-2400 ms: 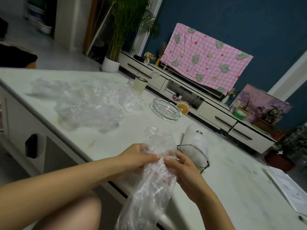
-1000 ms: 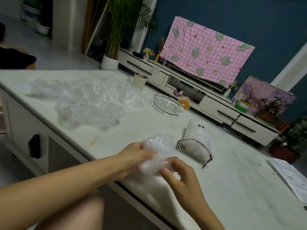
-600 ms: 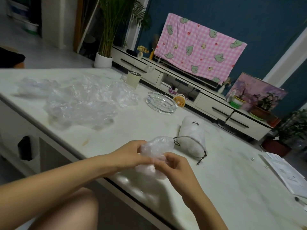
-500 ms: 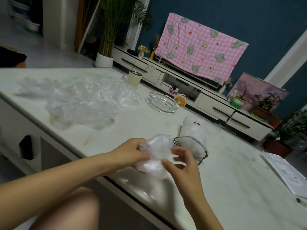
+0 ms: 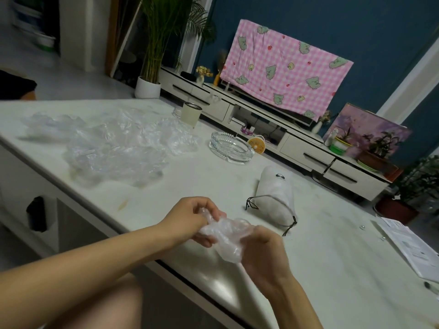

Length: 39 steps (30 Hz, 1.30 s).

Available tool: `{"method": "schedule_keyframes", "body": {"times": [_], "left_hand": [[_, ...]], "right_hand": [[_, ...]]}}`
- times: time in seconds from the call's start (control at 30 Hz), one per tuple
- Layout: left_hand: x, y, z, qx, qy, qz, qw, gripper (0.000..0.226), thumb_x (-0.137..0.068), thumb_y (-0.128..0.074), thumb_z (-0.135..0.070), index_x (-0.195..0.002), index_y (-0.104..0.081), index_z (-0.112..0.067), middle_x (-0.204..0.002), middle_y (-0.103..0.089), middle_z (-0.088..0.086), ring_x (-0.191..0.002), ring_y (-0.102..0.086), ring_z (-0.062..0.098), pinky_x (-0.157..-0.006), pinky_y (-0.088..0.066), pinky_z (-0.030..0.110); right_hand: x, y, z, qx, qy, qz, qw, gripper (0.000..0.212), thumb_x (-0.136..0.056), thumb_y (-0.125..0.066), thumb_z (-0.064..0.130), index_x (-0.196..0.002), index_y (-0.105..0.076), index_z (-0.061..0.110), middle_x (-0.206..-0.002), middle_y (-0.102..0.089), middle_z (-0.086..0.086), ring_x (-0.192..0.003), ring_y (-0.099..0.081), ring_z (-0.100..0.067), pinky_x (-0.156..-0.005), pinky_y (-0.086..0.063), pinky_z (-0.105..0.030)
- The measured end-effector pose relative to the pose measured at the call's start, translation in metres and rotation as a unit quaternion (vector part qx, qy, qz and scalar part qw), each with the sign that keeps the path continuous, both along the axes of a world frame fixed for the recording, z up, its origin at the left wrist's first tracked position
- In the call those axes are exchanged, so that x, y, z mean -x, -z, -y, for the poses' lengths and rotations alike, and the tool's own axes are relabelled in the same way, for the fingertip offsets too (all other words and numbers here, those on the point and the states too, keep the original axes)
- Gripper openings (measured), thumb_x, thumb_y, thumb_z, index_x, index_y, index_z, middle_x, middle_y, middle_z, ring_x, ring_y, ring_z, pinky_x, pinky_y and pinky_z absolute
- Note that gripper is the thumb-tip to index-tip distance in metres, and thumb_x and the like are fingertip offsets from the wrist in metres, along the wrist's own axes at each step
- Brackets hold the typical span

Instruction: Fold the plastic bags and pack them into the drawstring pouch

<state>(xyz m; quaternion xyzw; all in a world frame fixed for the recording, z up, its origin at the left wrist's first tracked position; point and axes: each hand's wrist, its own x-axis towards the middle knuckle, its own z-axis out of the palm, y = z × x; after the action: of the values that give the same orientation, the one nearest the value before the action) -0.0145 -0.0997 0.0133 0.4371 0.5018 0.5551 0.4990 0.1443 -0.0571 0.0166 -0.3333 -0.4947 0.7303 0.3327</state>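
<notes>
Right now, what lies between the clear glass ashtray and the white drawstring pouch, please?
Nothing: the head view shows bare pale tabletop between clear glass ashtray and white drawstring pouch.

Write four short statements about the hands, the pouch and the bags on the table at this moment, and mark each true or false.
1. The left hand and the right hand both grip one scrunched plastic bag. True.
2. The drawstring pouch stands upright. False: it lies on its side on the table.
3. A pile of loose plastic bags lies to the left of the glass ashtray. True.
4. The right hand rests on the drawstring pouch. False: it grips the scrunched plastic bag, apart from the pouch.
</notes>
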Motion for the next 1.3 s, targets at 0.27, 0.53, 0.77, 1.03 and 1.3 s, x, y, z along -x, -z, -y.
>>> {"method": "schedule_keyframes", "body": {"times": [0.27,0.53,0.77,1.03,1.3], "left_hand": [[0.002,-0.002,0.003,-0.081,0.054,-0.145,0.985,0.058,-0.074,-0.039,0.022,-0.041,-0.059,-0.021,-0.103,-0.064,0.001,-0.070,-0.064,0.010,-0.053,-0.052,0.024],[0.000,-0.004,0.002,-0.022,0.059,-0.108,0.992,0.011,-0.070,-0.067,-0.021,-0.061,-0.062,-0.017,-0.076,-0.062,-0.004,-0.064,-0.058,0.004,-0.055,-0.047,0.019],[0.003,-0.008,-0.003,-0.056,-0.025,-0.138,0.989,0.021,-0.085,-0.060,0.002,-0.077,-0.063,-0.016,-0.078,-0.061,-0.003,-0.064,-0.058,0.006,-0.058,-0.048,0.015],[-0.021,0.004,-0.023,0.154,0.111,0.102,0.976,0.019,-0.089,-0.046,0.005,-0.087,-0.064,0.001,-0.079,-0.060,0.016,-0.064,-0.057,0.020,-0.052,-0.045,0.024],[-0.059,0.016,-0.049,0.013,0.017,-0.037,0.999,0.017,-0.089,-0.062,-0.025,-0.092,-0.056,-0.010,-0.080,-0.062,0.008,-0.064,-0.062,0.009,-0.056,-0.051,0.019]], "right_hand": [[-0.009,-0.011,-0.007,-0.015,-0.152,0.170,0.974,0.037,-0.074,-0.066,0.018,-0.108,-0.062,0.005,-0.095,-0.067,-0.011,-0.083,-0.063,-0.022,-0.067,-0.051,-0.029],[-0.007,0.005,-0.004,-0.166,-0.039,0.246,0.954,0.033,-0.064,-0.074,0.024,-0.093,-0.066,0.009,-0.084,-0.063,-0.007,-0.075,-0.060,-0.018,-0.067,-0.048,-0.028],[-0.011,0.005,0.000,-0.182,-0.041,0.227,0.956,0.021,-0.071,-0.066,0.028,-0.079,-0.066,0.009,-0.073,-0.061,-0.002,-0.071,-0.057,-0.015,-0.068,-0.047,-0.026],[-0.018,0.017,-0.004,-0.240,-0.007,0.113,0.964,0.026,-0.064,-0.074,0.017,-0.090,-0.077,0.014,-0.122,-0.061,0.013,-0.108,-0.061,-0.006,-0.089,-0.051,-0.028],[-0.032,0.027,-0.031,-0.272,0.177,0.151,0.934,0.026,-0.071,-0.067,0.033,-0.088,-0.073,0.014,-0.087,-0.072,-0.011,-0.084,-0.064,-0.024,-0.085,-0.050,-0.049]]}}
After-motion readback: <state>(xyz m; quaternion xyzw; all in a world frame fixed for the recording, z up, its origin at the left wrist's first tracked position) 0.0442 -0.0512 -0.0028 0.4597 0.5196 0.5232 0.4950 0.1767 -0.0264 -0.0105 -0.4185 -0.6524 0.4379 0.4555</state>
